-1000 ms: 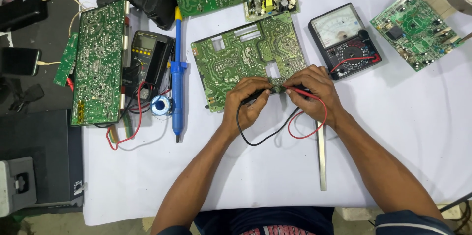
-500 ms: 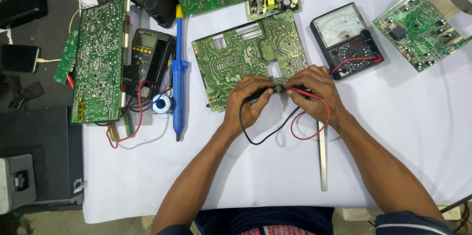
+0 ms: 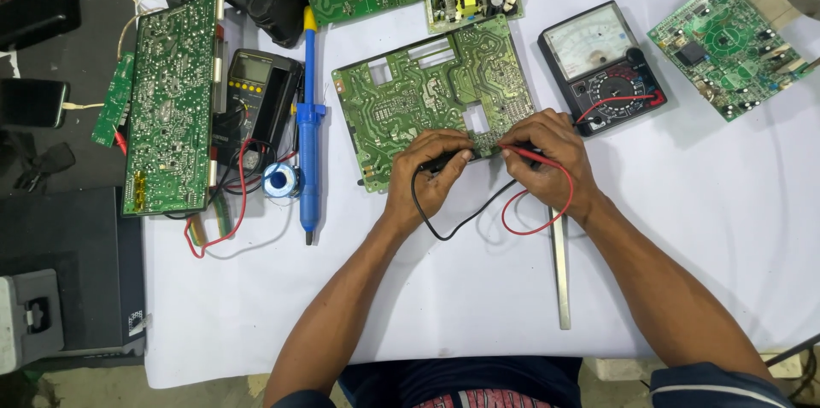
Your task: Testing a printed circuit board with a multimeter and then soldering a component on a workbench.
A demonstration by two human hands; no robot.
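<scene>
White cloth table (image 3: 683, 271) under you, matte and a bit creased. Centre: large green circuit board (image 3: 427, 105), solder side up, shiny traces, rectangular cutouts. Right of it, black analog multimeter (image 3: 602, 66) with a pale dial face. Left: long blue soldering iron (image 3: 309, 126), yellow tip cap. Flat metal ruler (image 3: 559, 267) near your right forearm. Your left hand (image 3: 431, 173) is curled, pinching the black probe (image 3: 444, 162); your right hand (image 3: 551, 160) pinches the red probe (image 3: 528, 152). Both tips meet the board's lower edge.
</scene>
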